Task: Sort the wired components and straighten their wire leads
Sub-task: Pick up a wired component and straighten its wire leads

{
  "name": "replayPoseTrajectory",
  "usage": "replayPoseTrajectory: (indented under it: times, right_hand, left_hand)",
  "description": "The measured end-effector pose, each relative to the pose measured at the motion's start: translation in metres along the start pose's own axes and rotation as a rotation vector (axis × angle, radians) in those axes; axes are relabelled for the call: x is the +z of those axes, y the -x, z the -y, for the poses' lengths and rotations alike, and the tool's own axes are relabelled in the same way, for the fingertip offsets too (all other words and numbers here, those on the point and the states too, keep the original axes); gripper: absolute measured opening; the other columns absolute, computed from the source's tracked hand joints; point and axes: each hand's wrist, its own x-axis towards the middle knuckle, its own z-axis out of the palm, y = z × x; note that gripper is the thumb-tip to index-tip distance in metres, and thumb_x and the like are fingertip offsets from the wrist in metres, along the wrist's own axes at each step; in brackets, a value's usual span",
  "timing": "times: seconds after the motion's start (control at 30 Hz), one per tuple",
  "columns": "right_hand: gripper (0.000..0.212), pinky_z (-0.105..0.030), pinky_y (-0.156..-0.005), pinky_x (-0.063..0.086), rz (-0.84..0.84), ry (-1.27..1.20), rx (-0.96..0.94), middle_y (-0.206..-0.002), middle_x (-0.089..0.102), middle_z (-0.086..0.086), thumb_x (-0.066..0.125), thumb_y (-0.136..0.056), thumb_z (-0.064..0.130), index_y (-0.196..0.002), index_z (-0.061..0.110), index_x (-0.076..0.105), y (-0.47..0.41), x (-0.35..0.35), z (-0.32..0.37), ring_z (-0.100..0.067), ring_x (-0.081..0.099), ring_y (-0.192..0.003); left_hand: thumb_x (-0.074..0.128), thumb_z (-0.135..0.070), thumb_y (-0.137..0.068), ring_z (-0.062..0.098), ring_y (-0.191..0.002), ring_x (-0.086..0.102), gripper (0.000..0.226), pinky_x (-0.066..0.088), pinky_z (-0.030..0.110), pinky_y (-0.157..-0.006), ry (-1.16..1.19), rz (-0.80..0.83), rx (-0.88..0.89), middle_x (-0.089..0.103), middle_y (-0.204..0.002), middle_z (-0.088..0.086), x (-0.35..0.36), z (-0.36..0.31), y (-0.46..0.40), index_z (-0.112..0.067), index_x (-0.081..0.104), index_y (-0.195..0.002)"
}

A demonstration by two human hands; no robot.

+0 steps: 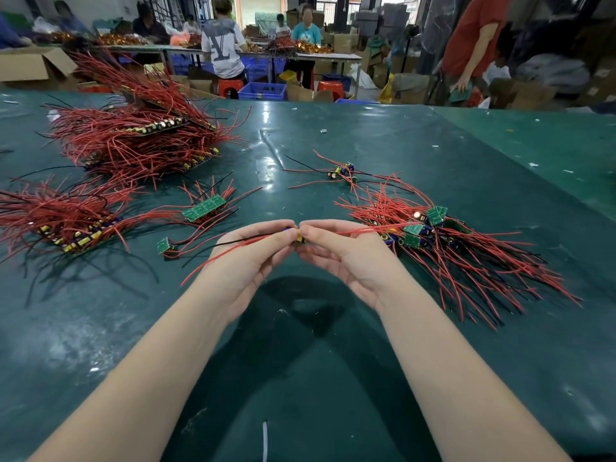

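In the head view, the left hand (253, 248) and the right hand (336, 248) meet fingertip to fingertip above the green table (333, 378), both pinching one small component (299, 235) between them. Its red wire (213, 258) and black wire (240, 241) trail to the left across the left hand. A loose pile of components (443, 241) lies just right of the right hand, a short strip of green boards (204, 208) lies to the left, and bigger stacks (133, 135) sit further back on the left.
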Motion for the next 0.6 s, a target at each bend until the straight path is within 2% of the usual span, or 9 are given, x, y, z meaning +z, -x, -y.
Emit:
replayPoseTrajectory:
  times: [0.2, 0.33, 0.47, 0.6]
  right_hand:
    - [0.022, -0.023, -0.067, 0.057, 0.028, -0.038, 0.021, -0.079, 0.075, -0.010, 0.065, -0.085, -0.004, -0.071, 0.009, 0.078, -0.0012, -0.0018, 0.0017, -0.017, 0.072, -0.071]
    - [0.024, -0.022, -0.065, 0.057, 0.041, -0.114, 0.052, -0.078, 0.075, -0.009, 0.065, -0.084, -0.003, -0.070, 0.011, 0.078, -0.0012, -0.0004, 0.0028, -0.016, 0.072, -0.067]
    - [0.009, -0.021, -0.062, 0.057, 0.044, -0.208, 0.086, -0.080, 0.075, -0.010, 0.073, -0.066, 0.005, -0.070, 0.011, 0.078, 0.0003, 0.0004, 0.0051, -0.017, 0.072, -0.067]
    - [0.015, -0.021, -0.060, 0.056, 0.051, -0.244, 0.108, -0.079, 0.075, -0.010, 0.068, -0.073, 0.000, -0.069, 0.011, 0.078, 0.0015, 0.0014, 0.0051, -0.018, 0.072, -0.066]
  left_hand:
    - [0.061, 0.002, -0.085, 0.010, -0.074, 0.070, 0.012, 0.054, 0.015, -0.066, 0.047, 0.046, 0.016, 0.075, -0.082, 0.008, -0.0009, -0.0001, -0.0011, -0.001, 0.070, -0.092]
    - [0.067, -0.005, -0.075, 0.008, -0.069, 0.069, 0.012, 0.054, 0.013, -0.061, 0.141, 0.037, -0.054, 0.074, -0.081, 0.007, -0.0016, -0.0031, -0.0021, -0.005, 0.076, -0.083]
    - [0.068, -0.012, -0.068, 0.006, -0.069, 0.069, 0.014, 0.053, 0.011, -0.060, 0.236, 0.064, -0.120, 0.074, -0.083, 0.005, -0.0024, -0.0056, -0.0033, -0.011, 0.079, -0.077]
    - [0.067, -0.011, -0.067, 0.007, -0.072, 0.070, 0.016, 0.052, 0.009, -0.056, 0.304, 0.075, -0.180, 0.075, -0.085, 0.005, -0.0015, -0.0067, -0.0027, -0.013, 0.080, -0.076]
